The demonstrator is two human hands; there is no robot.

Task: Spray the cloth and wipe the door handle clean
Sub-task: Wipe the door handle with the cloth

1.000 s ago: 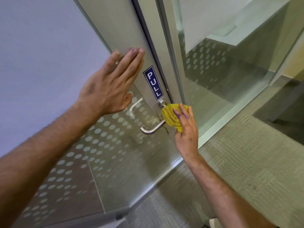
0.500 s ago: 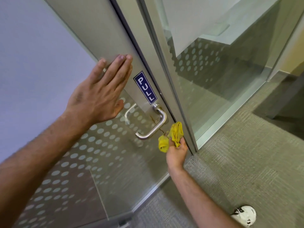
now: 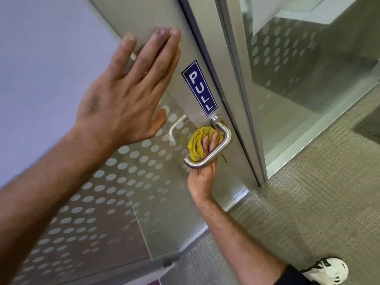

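A brushed steel lever door handle (image 3: pixel 223 138) sticks out from the metal stile of a glass door, just under a blue PULL sign (image 3: pixel 199 88). My right hand (image 3: pixel 202 177) reaches up from below behind the lever and holds a bunched yellow cloth (image 3: pixel 196 144) against the door plate inside the handle's bend. The lever bar crosses in front of my fingers. My left hand (image 3: pixel 125 95) lies flat with fingers spread on the door stile above and left of the handle. No spray bottle is in view.
The door's glass panel (image 3: pixel 115 182) carries a frosted dot pattern, and a second handle (image 3: pixel 176 125) shows through it on the far side. A fixed glass wall (image 3: pixel 308 68) stands to the right. Grey carpet (image 3: pixel 308 212) covers the floor; my white shoe (image 3: pixel 327 271) is at bottom right.
My right hand dropped below the handle with the cloth, then came back up and pushed the cloth in behind the lever. My left hand stayed flat on the door.
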